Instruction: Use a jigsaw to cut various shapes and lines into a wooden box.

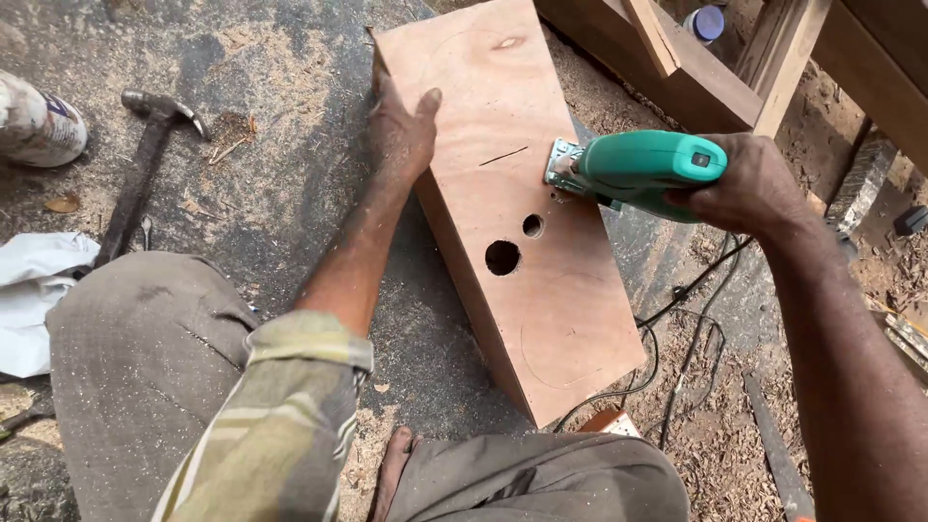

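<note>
A long brown plywood box [503, 193] lies on the dusty floor in front of me, with two round holes [502, 257] near its middle and a thin cut line higher up. My left hand [401, 130] presses flat on the box's left edge, fingers spread over the top face. My right hand [749, 184] grips the handle of a green jigsaw [638, 166], whose metal shoe rests on the box's right edge.
A hammer [145, 164] lies on the floor at the left, beside a white cloth [34, 290]. A black cable [677, 329] trails over sawdust at the right. Wooden beams [696, 68] stand at the upper right. My knees fill the lower frame.
</note>
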